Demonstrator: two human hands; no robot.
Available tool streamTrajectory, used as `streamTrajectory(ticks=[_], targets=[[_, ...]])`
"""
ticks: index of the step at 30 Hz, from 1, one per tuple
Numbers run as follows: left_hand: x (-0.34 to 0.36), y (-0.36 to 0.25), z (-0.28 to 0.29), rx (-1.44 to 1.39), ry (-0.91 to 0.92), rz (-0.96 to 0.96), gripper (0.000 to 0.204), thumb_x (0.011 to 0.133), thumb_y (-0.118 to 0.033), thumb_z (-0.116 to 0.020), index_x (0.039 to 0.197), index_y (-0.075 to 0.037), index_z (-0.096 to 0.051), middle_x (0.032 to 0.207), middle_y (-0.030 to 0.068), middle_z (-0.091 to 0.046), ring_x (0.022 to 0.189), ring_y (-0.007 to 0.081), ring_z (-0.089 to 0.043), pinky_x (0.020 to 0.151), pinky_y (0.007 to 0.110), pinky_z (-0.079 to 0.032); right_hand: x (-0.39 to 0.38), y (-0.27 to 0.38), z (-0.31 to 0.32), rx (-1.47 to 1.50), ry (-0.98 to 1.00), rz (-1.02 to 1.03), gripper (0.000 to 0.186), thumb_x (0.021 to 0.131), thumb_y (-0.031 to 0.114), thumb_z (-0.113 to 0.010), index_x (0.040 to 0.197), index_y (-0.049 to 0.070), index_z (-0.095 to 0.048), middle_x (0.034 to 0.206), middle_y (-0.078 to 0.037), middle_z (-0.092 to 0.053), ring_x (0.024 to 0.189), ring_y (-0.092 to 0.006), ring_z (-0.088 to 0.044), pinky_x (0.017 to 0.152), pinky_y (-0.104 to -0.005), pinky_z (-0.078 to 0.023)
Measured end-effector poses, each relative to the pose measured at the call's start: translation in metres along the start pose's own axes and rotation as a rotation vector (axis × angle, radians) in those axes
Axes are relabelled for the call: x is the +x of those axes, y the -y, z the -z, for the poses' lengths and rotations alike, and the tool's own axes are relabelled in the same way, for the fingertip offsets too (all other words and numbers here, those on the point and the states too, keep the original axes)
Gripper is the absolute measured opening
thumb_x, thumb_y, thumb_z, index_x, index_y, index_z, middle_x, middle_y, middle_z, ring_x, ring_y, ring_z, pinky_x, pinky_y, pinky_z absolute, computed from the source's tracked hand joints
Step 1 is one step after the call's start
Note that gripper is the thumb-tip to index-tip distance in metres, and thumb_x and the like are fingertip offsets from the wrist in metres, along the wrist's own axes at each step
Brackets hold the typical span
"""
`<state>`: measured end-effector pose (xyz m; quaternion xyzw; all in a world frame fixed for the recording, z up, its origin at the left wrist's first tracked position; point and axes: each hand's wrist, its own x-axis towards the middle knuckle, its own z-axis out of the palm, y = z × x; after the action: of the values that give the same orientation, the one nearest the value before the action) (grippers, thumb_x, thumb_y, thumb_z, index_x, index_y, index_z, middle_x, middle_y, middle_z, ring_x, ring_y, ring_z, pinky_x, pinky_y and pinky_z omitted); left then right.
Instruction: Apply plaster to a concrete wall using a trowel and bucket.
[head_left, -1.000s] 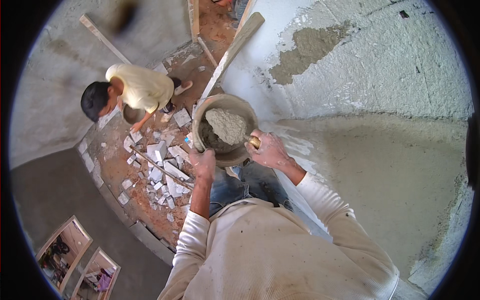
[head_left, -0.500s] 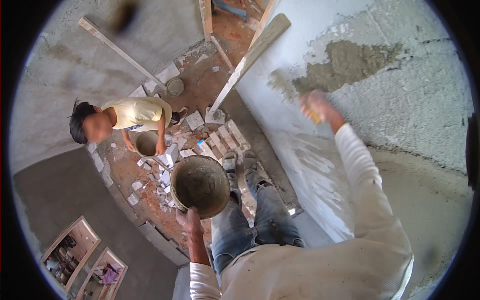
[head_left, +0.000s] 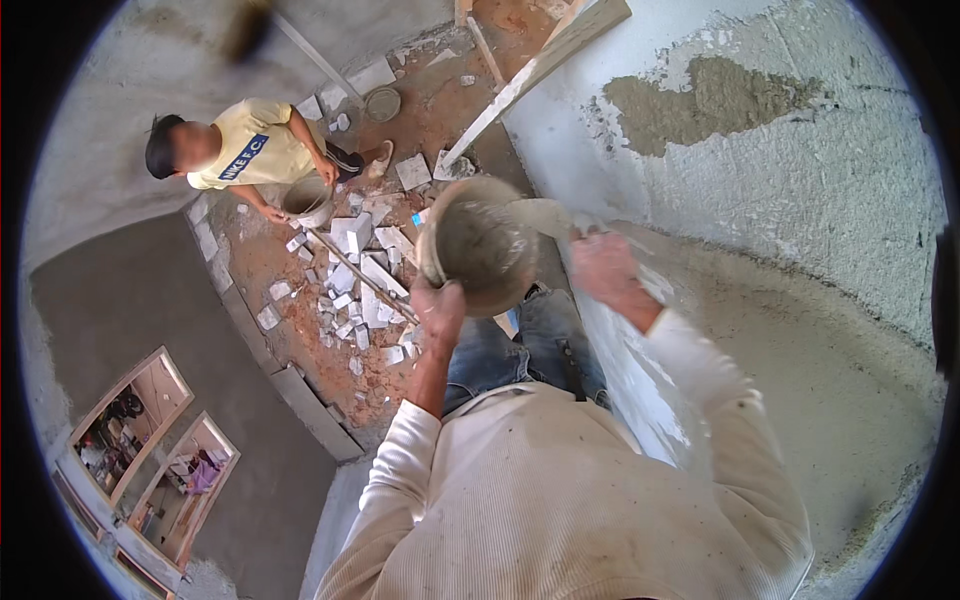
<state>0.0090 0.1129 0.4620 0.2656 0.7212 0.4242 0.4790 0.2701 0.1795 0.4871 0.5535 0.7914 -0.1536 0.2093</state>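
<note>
My left hand (head_left: 438, 308) grips the near-left side of a mud-caked bucket (head_left: 430, 250), holding it in front of my body. Grey wet mortar (head_left: 485, 235) lies inside. On the other side, my right hand (head_left: 608, 265) is closed round a trowel whose handle is mostly hidden by the fingers. The pale, slightly blurred trowel blade (head_left: 545, 216) points left and reaches the bucket's right rim. Beyond it, a darker patch of fresh mortar (head_left: 700, 105) clings to the rough wall (head_left: 850, 180) on my right.
A co-worker (head_left: 265, 150) in a yellow shirt stands at the left, both hands on another bucket (head_left: 318, 215). Broken blocks (head_left: 350, 235) litter the reddish floor. A long wooden board (head_left: 535, 85) leans at the far side. Another bucket (head_left: 382, 104) stands farther back.
My right hand has come down from the wall patch to the bucket with the trowel. The bucket has risen and shifted right in my left hand. My view has shifted.
</note>
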Motion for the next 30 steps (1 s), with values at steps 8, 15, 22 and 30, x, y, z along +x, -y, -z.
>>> streamTrajectory(ticks=[8,15,22,30], targets=[[-0.002,-0.019,-0.035,0.025,0.130,0.037,0.036,0.077,0.003,-0.058,0.112,0.005,-0.068,0.101,0.0169,-0.074,0.091,0.0229,-0.070,0.084,0.035,-0.053,-0.020,0.056,0.018,0.602,-0.047,-0.090,0.025,0.086,0.027,-0.064,0.098,0.005,-0.067,0.092,-0.025,-0.070,0.091,-0.0469,-0.066,0.085,-0.0547,-0.051],[0.014,0.006,0.001,-0.298,0.053,0.102,0.036,0.074,0.006,-0.057,0.109,0.006,-0.067,0.100,0.0066,-0.069,0.085,0.0169,-0.063,0.079,0.030,-0.051,-0.049,-0.014,0.141,0.868,0.026,0.055,0.036,0.091,0.032,-0.069,0.105,-0.001,-0.068,0.082,-0.017,-0.071,0.073,-0.0290,-0.071,0.067,-0.0438,-0.057],[0.002,0.021,0.035,-0.199,-0.019,0.186,0.036,0.074,0.006,-0.053,0.108,0.009,-0.064,0.097,0.0082,-0.067,0.080,0.0164,-0.061,0.073,0.029,-0.049,0.037,-0.202,0.118,1.410,-0.164,-0.395,0.030,0.101,0.032,-0.063,0.106,0.003,-0.069,0.072,-0.006,-0.068,0.050,-0.0113,-0.061,0.043,-0.0275,-0.053],[-0.002,0.044,0.036,-0.243,-0.122,0.017,0.037,0.074,0.003,-0.052,0.107,0.011,-0.067,0.103,0.0114,-0.071,0.086,0.0194,-0.066,0.078,0.033,-0.053,-0.027,-0.137,0.153,0.480,-0.298,-0.160,0.019,0.094,0.020,-0.060,0.100,0.005,-0.072,0.078,-0.012,-0.069,0.056,-0.0197,-0.061,0.054,-0.0350,-0.051]])
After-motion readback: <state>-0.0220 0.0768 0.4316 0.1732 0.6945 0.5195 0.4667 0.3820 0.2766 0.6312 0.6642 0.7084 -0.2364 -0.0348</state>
